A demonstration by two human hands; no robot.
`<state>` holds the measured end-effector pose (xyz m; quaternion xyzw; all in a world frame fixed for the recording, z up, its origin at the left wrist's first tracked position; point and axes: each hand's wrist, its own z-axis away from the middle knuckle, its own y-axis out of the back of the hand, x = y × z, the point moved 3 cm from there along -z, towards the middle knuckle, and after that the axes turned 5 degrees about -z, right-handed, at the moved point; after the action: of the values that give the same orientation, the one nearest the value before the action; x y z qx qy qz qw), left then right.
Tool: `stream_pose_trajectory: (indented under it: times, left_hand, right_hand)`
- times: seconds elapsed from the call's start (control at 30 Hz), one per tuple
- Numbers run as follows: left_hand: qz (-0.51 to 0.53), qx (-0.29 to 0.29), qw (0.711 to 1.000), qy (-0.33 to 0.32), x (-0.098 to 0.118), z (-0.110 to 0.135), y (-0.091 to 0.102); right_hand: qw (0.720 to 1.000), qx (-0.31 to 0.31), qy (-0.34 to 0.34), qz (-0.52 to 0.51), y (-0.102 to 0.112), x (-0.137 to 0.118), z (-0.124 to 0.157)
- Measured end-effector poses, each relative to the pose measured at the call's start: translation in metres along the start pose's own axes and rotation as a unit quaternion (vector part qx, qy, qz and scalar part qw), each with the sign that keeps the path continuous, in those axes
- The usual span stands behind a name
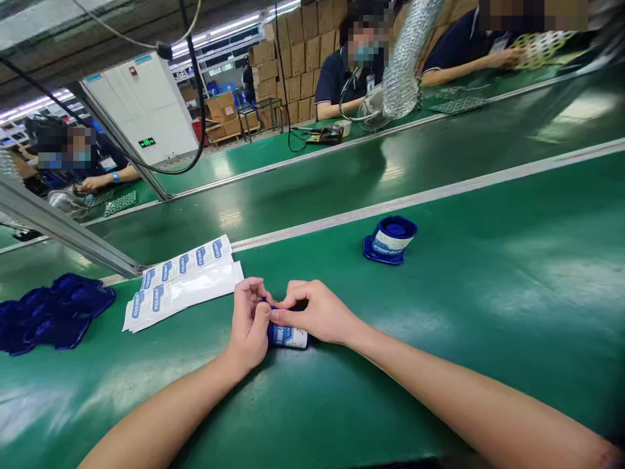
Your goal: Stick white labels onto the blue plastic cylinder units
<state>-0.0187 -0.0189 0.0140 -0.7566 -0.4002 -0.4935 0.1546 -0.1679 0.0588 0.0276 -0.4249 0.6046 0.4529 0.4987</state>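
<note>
1. In the head view, my left grip [250,329] is closed around a blue labelled piece [289,336], the thumb being at its upper side.
2. My right grip [322,312] is narrow: thumb and forefinger meet at the upper edge of the same piece. Whether they pinch it or only press, I cannot tell.
3. This piece is in front of me, low over the green tabletop [390,404]; its white and blue label is facing me.
4. Beyond my right grip, well apart, one flanged blue piece [392,240] is standing, also with a label around it.
5. Near my left grip are lying the label sheets [183,280], partly overlapping.
6. Farther left there is a group of dark blue pieces [53,316].
7. Across the line, a co-worker [334,81] sits beside a silver duct [405,58].
</note>
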Motion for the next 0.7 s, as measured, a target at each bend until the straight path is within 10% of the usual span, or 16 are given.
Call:
stream_pose_trajectory:
  times: [0.7]
  left_hand:
    - [0.012,0.003,1.000,-0.023,-0.009,-0.005,0.005]
  right_hand:
    - [0.986,-0.155,0.003,-0.058,0.041,0.025,-0.006]
